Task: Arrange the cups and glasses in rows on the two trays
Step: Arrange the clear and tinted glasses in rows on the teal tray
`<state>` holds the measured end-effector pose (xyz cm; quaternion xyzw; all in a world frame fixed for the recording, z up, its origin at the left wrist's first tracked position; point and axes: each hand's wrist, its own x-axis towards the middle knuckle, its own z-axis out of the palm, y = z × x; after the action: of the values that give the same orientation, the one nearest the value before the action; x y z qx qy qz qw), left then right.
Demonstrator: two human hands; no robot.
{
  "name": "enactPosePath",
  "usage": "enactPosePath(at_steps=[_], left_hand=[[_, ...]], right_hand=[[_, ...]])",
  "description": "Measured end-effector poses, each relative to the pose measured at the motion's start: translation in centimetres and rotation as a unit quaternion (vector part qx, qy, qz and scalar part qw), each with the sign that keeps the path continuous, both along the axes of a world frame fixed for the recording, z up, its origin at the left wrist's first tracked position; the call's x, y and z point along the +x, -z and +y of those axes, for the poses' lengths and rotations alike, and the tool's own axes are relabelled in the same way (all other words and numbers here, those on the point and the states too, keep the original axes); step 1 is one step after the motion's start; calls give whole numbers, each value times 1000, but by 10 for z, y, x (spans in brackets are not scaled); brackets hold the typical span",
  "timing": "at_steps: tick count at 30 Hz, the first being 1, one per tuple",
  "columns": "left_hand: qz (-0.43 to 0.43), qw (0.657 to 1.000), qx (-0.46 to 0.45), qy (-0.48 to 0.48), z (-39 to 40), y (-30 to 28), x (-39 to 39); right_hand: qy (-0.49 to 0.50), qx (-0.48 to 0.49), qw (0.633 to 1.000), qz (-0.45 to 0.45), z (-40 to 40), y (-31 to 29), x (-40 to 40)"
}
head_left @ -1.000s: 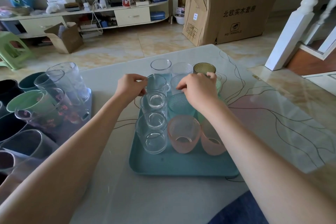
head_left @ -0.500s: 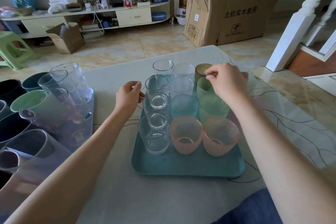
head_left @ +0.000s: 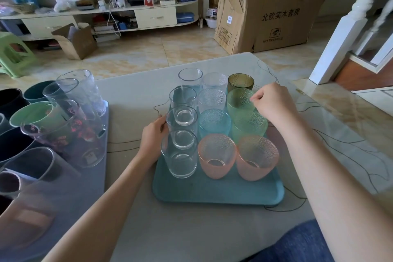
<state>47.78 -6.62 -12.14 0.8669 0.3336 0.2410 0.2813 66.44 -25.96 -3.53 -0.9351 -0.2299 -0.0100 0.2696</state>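
Here, on the tabletop [head_left: 212,229]: one teal tray [head_left: 212,191] carrying twelve glasses in three rows, clear at its left, pink pair nearest. Left hand [head_left: 153,134] rests with fingers against a clear glass [head_left: 180,121] at the tray's left edge; right hand [head_left: 274,104], fingers curled, pinches the rim of a green glass [head_left: 240,100]. Left of the tray, a grey tray [head_left: 85,176] with mixed cups.

Left-tray cups [head_left: 12,178] blurred, cut off at edge
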Motion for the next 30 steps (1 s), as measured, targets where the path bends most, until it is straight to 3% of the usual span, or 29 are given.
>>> enactPosePath(at_steps=[11, 14, 18, 20, 23, 26, 30], left_hand=[[-29, 998, -59, 0, 5, -1, 1], [-91, 984, -133, -75, 18, -24, 9], [-190, 963, -172, -89, 46, -73, 47], [-161, 974, -141, -67, 54, -96, 71], [-29, 995, -98, -10, 60, -111, 101], [94, 991, -86, 28, 65, -107, 117], [103, 991, -79, 43, 71, -94, 124]], right_hand=[[8, 18, 1000, -16, 0, -5, -2], [3, 46, 997, -57, 13, -12, 1], [-118, 20, 987, -110, 47, -20, 7], [-165, -30, 977, -134, 65, -20, 8], [-178, -102, 968, -148, 83, -14, 14], [-168, -134, 965, -148, 88, -5, 23], [-166, -132, 965, -152, 89, 2, 30]])
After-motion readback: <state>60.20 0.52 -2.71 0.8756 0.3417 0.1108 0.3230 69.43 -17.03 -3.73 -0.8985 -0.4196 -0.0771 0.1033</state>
